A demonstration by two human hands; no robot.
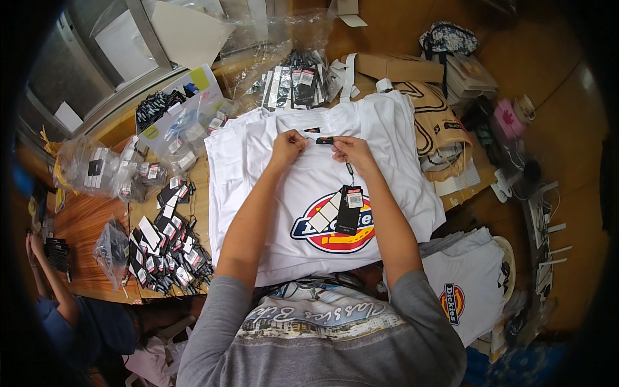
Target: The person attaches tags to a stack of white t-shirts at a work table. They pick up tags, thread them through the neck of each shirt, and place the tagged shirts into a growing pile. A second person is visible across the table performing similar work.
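A white T-shirt (271, 193) with a red, yellow and blue chest print (322, 242) lies face up on a stack of white shirts, its collar away from me. At the neckline, my left hand (290, 147) is closed in a pinch; what its fingertips hold is too small to make out. Just to the right, my right hand (353, 152) pinches a small black neck label (324, 140). From below its fingers a thin black cord runs down to a black hang tag (349, 219) with a white barcode sticker, lying over the print beside white pieces.
Loose black-and-white tags (169, 242) heap at the left; bundled tags (296, 80) lie beyond the shirts. Clear plastic bags (97, 168) sit far left. More printed white shirts (467, 284) rest low right, a tan bag (435, 119) behind. Another person's arm (55, 284) shows at left.
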